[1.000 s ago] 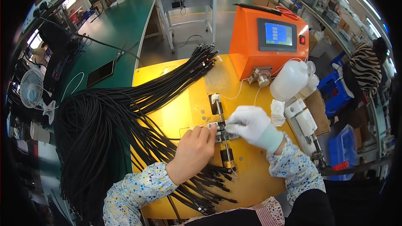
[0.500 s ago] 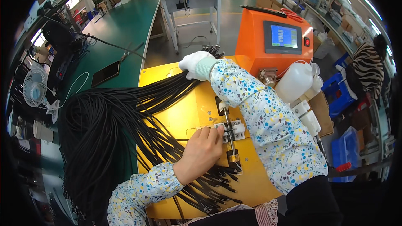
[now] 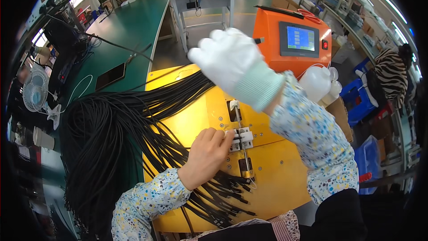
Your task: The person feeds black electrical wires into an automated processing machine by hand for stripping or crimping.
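Note:
My right hand (image 3: 232, 60), in a white glove, is raised above the far side of the yellow machine top (image 3: 278, 187). Its fingers are closed round a black cable, whose plug end (image 3: 259, 40) sticks out to the right. My bare left hand (image 3: 207, 154) has its fingertips pinched at a small white clamp block (image 3: 245, 139); what they hold is hidden. Through the block runs a thin metal rod (image 3: 244, 155). A thick bundle of black cables (image 3: 165, 100) lies across the machine's left part, and several plug ends (image 3: 223, 203) fan out near me.
An orange machine housing (image 3: 267, 31) with a screen (image 3: 299, 39) stands at the far right, white plastic bottles (image 3: 315, 82) beside it. On the green table (image 3: 129, 22) at left lie a phone (image 3: 111, 76) and a coiled cable heap (image 3: 96, 138). A small fan (image 3: 35, 90) is farther left.
My right hand has risen from the far end of the bundle and come nearer, drawing one cable with it. My left hand has stayed at the clamp block, shifting only slightly.

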Demonstrator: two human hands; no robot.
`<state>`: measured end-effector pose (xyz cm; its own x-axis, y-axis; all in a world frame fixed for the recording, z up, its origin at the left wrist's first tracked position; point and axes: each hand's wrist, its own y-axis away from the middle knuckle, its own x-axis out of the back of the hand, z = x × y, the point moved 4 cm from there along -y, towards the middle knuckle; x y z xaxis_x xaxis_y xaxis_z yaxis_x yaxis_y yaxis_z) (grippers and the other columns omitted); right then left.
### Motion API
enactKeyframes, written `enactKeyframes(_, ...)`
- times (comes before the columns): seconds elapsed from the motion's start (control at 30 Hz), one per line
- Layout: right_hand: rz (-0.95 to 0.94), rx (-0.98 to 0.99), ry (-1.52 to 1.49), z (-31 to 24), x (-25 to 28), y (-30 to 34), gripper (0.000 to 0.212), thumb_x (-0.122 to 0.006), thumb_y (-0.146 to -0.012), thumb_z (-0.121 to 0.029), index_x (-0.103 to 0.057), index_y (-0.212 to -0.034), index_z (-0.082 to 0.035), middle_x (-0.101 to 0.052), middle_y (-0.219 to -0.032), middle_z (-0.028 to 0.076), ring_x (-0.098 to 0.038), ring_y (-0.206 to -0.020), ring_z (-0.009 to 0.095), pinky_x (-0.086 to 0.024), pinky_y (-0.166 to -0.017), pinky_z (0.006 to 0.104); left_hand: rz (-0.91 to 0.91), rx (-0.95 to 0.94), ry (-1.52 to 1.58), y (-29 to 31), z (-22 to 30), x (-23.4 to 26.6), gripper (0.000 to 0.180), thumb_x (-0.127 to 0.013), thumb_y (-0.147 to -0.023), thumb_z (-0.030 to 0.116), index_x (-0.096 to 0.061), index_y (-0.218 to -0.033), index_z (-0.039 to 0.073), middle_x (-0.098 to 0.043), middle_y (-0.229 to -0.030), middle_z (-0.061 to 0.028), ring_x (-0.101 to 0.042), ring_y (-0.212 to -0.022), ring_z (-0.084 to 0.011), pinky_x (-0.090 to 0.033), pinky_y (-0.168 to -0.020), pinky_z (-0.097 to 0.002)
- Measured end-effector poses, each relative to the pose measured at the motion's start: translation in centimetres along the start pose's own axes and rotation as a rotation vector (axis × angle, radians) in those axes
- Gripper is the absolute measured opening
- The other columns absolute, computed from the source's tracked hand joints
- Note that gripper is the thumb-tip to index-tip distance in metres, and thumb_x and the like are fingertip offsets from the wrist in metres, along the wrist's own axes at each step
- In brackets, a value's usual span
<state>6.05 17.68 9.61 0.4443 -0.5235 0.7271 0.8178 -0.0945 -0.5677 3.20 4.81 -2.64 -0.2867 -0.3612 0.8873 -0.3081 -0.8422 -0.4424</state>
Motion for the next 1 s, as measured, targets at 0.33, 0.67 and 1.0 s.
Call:
enactKeyframes(0.33,-0.184,-0.267,-0.063,1.5,2.4,10.7,0.012,-0.064,-0.078,-0.011,-0.062,-0.089,-0.012,-0.056,-0.070,0.004,-0.058,-0.069,0.023,-0.046,-0.064,0.0335,-0.252,0.144,0.052,-0.5,-0.8,0.7,0.031,-0.065,-0.071,0.002,-0.060,-0.101,0.001,-0.059,-0.102,-0.0111,-0.054,-0.099,-0.0276,-0.044,-0.089,-0.0380)
enactKeyframes(0.67,-0.422,-0.526,-1.023,-4.1,1.9,15.2,0.018,-0.068,-0.083,-0.020,-0.066,-0.094,-0.006,-0.065,-0.083,0.013,-0.063,-0.076,0.033,-0.050,-0.067,0.0380,-0.113,0.319,0.665,-0.6,0.4,2.9,0.022,-0.070,-0.081,0.002,-0.062,-0.102,0.000,-0.065,-0.087,-0.0154,-0.063,-0.073,-0.0323,-0.051,-0.066,-0.0339)
enactKeyframes(1.0,-0.345,-0.752,-1.194,-2.8,0.7,16.4,0.011,-0.069,-0.080,-0.013,-0.069,-0.085,-0.003,-0.066,-0.082,0.014,-0.064,-0.076,0.029,-0.050,-0.068,0.0350,0.039,0.294,0.658,-0.9,0.0,1.1,0.016,-0.062,-0.086,-0.002,-0.062,-0.101,0.000,-0.062,-0.080,-0.0132,-0.061,-0.066,-0.0280,-0.049,-0.061,-0.0318)
